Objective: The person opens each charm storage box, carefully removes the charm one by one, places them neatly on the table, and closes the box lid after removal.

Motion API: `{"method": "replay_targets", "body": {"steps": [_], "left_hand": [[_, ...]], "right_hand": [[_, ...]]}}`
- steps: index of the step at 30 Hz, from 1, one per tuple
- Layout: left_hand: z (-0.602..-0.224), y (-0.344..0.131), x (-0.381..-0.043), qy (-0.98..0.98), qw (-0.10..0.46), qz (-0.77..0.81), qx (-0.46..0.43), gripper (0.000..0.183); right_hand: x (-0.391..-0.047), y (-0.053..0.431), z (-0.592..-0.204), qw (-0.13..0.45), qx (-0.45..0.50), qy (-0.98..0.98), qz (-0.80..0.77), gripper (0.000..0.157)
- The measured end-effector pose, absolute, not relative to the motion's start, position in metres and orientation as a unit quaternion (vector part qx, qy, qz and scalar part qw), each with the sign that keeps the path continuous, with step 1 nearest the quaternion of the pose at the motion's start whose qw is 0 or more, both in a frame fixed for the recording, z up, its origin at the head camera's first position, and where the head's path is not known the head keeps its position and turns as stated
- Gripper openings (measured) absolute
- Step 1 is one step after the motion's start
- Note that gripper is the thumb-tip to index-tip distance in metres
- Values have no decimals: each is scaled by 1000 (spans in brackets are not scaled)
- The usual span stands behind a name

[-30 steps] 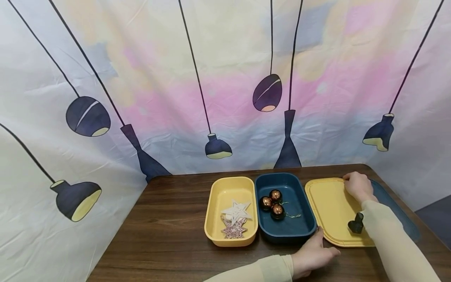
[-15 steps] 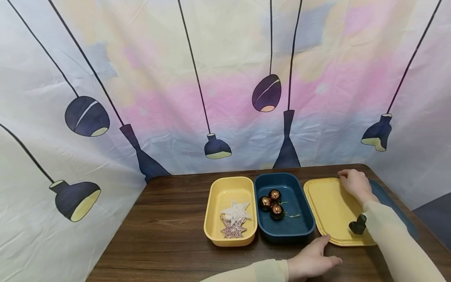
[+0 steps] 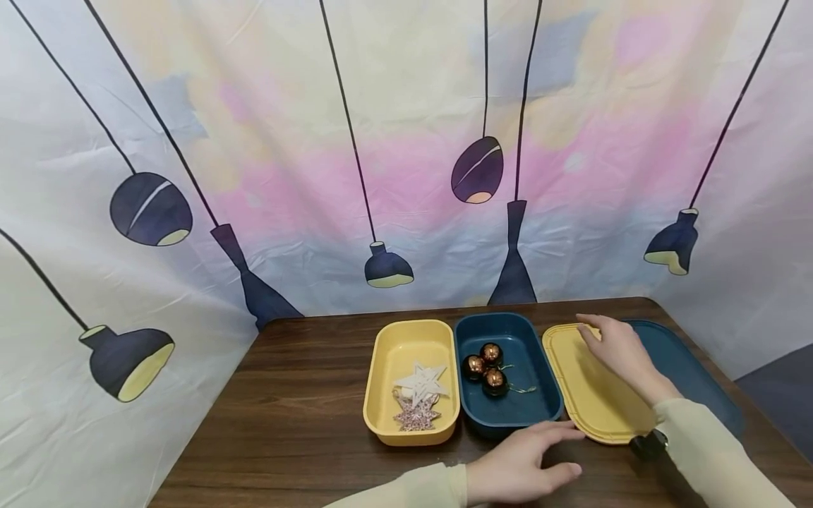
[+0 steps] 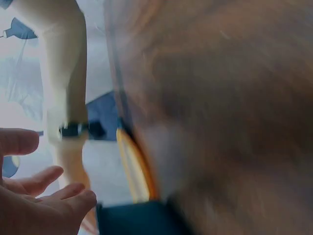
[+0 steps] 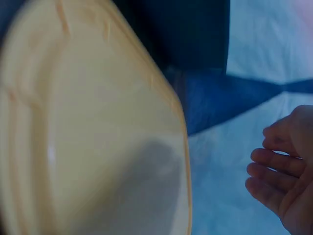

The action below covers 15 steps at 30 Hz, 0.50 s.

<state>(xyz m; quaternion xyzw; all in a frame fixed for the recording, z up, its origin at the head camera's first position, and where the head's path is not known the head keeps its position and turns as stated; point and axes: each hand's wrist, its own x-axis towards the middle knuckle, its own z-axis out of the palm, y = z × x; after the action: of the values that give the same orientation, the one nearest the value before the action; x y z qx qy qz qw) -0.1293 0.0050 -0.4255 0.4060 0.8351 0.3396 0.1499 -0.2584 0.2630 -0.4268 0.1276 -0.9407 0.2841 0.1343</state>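
Observation:
My right hand [image 3: 619, 349] hovers over the yellow lid [image 3: 574, 384] with relaxed fingers and holds nothing. That lid lies partly over a dark blue lid [image 3: 679, 360] at the table's right side. My left hand [image 3: 517, 462], thumb spread from the fingers, is in front of the blue container [image 3: 511, 420] and holds nothing; its fingertips come near the yellow lid's front left corner. Several dark, coppery bauble ornaments [image 3: 495, 382] lie in the blue container. To its left, the yellow container [image 3: 377, 381] holds a white star [image 3: 422, 383] and a glittery pinkish star [image 3: 417, 416].
The brown wooden table [image 3: 286, 423] extends to the left of the containers. Behind it hangs a fabric backdrop [image 3: 286, 176] printed with dark lamps. A small black device [image 3: 648, 446] is strapped at the right wrist.
My right hand has left the yellow lid's far edge, moving left and turning. My left hand has drawn back leftward from the lid's front corner. Containers and ornaments stay put.

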Motion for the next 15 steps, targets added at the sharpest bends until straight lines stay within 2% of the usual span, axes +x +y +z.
{"method": "replay_targets", "body": {"steps": [5,8,15], "left_hand": [[-419,-27,-131,856,58,304,414,45],[-417,-46,-136,869,20,301,393,44],[-418,-86,-147,899,-4,283,333,49]], "right_hand": [[-237,245,-427,147,180,-928,292,49],[-227,235,-431,147,215,-919,295,53],[-207,223,-443,92,246,-913,311,78]]}}
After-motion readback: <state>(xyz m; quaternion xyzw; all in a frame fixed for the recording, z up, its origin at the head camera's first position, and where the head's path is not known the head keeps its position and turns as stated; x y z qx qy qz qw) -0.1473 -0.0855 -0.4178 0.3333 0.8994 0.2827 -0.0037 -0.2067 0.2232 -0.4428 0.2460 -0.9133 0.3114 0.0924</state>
